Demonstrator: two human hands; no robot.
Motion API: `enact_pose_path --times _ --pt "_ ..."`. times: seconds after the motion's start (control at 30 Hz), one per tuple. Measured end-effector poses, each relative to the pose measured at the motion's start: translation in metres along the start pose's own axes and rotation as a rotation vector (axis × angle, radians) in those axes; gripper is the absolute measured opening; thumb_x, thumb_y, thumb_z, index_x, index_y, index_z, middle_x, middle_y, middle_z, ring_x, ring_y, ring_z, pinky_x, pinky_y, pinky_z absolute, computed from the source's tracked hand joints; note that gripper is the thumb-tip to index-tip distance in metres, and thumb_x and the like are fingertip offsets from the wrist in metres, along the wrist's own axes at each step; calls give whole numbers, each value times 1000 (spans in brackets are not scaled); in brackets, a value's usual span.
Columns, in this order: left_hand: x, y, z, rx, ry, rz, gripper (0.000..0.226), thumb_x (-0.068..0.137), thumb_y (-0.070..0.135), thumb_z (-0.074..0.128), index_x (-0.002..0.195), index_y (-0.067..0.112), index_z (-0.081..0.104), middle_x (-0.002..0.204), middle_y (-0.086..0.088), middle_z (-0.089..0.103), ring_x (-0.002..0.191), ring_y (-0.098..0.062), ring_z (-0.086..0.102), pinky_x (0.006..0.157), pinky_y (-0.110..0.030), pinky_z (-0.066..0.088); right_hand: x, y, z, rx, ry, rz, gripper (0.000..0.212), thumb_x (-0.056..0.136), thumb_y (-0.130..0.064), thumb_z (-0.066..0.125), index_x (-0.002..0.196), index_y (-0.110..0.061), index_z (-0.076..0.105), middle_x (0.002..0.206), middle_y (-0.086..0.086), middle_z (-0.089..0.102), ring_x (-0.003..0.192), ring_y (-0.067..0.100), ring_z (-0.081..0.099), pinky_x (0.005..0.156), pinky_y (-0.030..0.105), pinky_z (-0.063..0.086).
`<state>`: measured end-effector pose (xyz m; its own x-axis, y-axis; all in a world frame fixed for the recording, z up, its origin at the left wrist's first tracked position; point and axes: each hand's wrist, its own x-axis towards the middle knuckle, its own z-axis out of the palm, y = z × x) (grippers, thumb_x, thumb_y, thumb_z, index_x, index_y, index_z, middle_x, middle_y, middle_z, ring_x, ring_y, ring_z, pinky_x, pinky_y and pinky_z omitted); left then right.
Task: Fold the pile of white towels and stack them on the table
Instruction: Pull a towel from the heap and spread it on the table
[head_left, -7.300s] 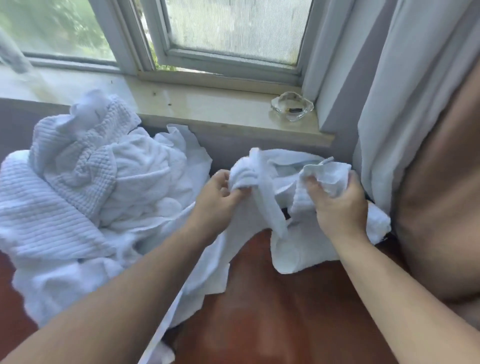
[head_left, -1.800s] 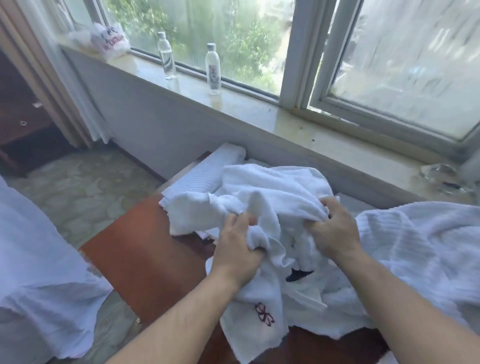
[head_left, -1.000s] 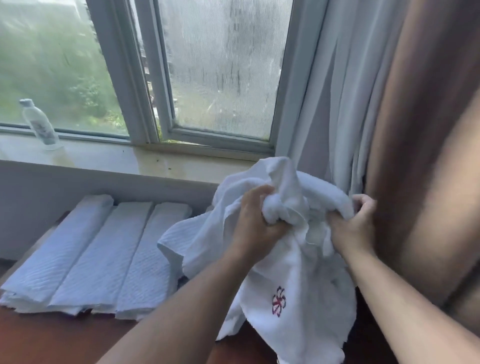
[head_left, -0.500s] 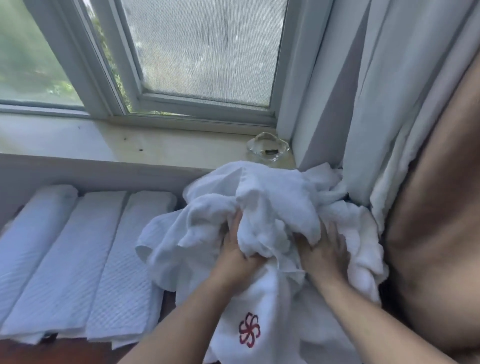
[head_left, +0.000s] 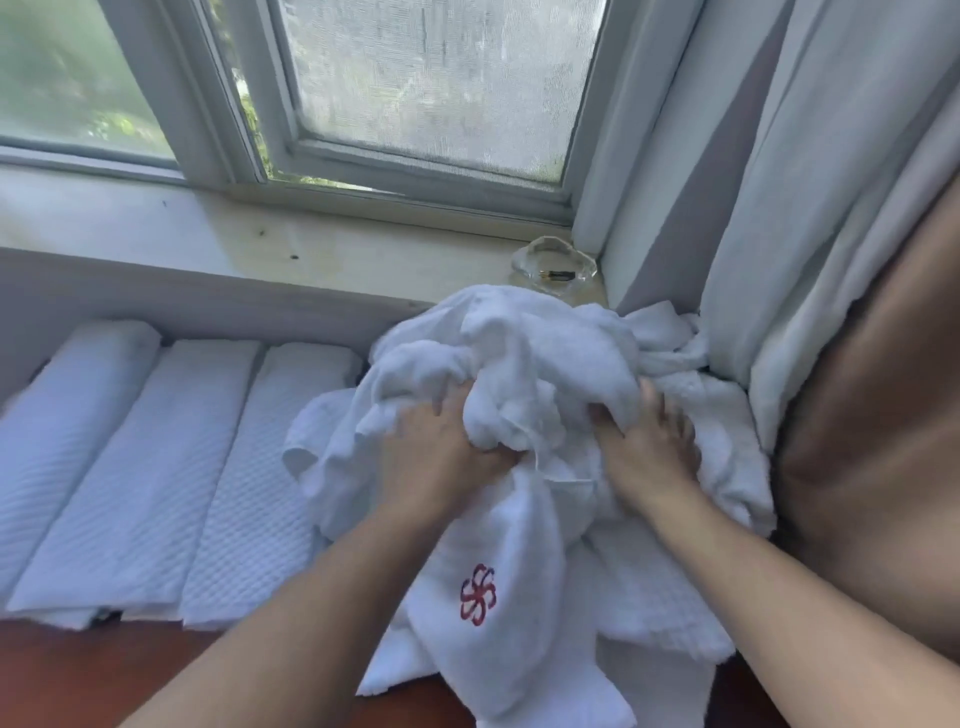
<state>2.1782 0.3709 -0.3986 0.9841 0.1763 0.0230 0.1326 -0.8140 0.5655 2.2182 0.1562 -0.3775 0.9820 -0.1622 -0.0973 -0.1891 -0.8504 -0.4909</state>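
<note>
- One crumpled towel (head_left: 519, 395) fills my hands, bunched into a soft heap on top of the loose pile (head_left: 691, 587) at the right end of the table (head_left: 78, 680), hard against the curtain (head_left: 769, 218).
- My left hand (head_left: 441, 457) is closed on a fistful of the cloth near the middle of the heap; my right hand (head_left: 644, 457) lies on the bundle beside it with fingers spread and only loosely bent, and I cannot tell whether its thumb has a pinch underneath.
- I judge the cloth light, limp and thick: it will sag wherever it is not held, will not slip, and cannot break, so I can grip it as hard as I like.
- A hanging flap with a red flower mark (head_left: 478, 595) drops from the heap toward me over the near edge of the table; it looks like a hemmed end.
- My best hold, I think, is two neighbouring corners along that hem, one in each hand, so the towel falls open flat; a grip in the middle only keeps it wadded.
- Three folded towels (head_left: 140, 467) lie side by side to the left of the heap, along the wall under the windowsill (head_left: 363, 254).
- Beyond the heap, a glass ashtray (head_left: 553, 262) sits on the sill, near enough that a wide shake could catch it.
</note>
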Motion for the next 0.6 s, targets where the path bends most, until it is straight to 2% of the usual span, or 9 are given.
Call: enact_pose_path --times 0.07,0.1,0.17,0.23,0.3,0.37,0.47,0.53,0.6 --pt "-15 -21 -15 62 59 -185 101 46 90 52 137 52 34 138 2 45 123 -31 44 91 -44 43 -24 -14 -6 95 139 -252 86 81 -72 34 152 -24 35 157 13 31 141 33 30 116 51 28" --pt "-21 -34 -18 6 45 -291 110 41 88 53 142 54 25 148 -1 34 130 -34 37 98 -49 40 -33 -22 -5 107 135 -350 82 82 -71 33 152 -29 37 159 14 28 142 31 28 117 49 27" --pt "-22 -61 -25 -160 -53 -459 121 41 87 55 149 56 9 162 -3 13 145 -34 22 111 -56 33 -39 -39 1 66 73 -438 71 84 -75 27 147 -45 40 162 11 22 145 27 23 117 48 25" --pt "-12 -82 -33 -224 -173 -549 124 48 83 53 155 49 1 167 -5 0 153 -31 7 118 -56 23 -38 -47 11 43 -1 -409 62 86 -78 23 141 -55 40 163 7 19 147 26 21 116 48 27" --pt "-2 -100 -38 -226 -267 -493 116 60 74 48 160 36 4 168 -3 6 153 -30 8 120 -50 17 -35 -40 23 2 -68 -384 52 89 -75 26 138 -59 36 161 3 17 145 26 22 107 46 36" --pt "3 -106 -39 -368 -343 -394 107 71 61 59 160 26 10 165 0 21 149 -25 23 120 -40 21 -33 -25 34 -45 -104 -364 47 93 -69 32 138 -58 35 160 -2 16 145 26 24 99 43 39" --pt "2 -75 -24 -528 -435 -191 96 87 39 73 160 19 14 162 3 26 144 -12 31 107 -15 26 -27 -13 33 46 -78 -341 51 94 -70 35 140 -49 45 162 1 19 148 20 22 106 32 28" --pt "3 -44 4 -554 -426 -58 89 88 41 75 152 26 15 152 28 22 133 17 31 98 0 27 -17 -9 22 164 24 -325 53 96 -69 36 134 -38 57 154 6 35 144 19 29 107 18 21" --pt "-1 -13 22 -584 -387 -34 92 81 52 75 141 38 6 124 55 16 108 40 27 81 10 31 -9 0 8 254 107 -280 54 91 -67 30 123 -37 61 134 -2 50 134 16 39 99 1 20"
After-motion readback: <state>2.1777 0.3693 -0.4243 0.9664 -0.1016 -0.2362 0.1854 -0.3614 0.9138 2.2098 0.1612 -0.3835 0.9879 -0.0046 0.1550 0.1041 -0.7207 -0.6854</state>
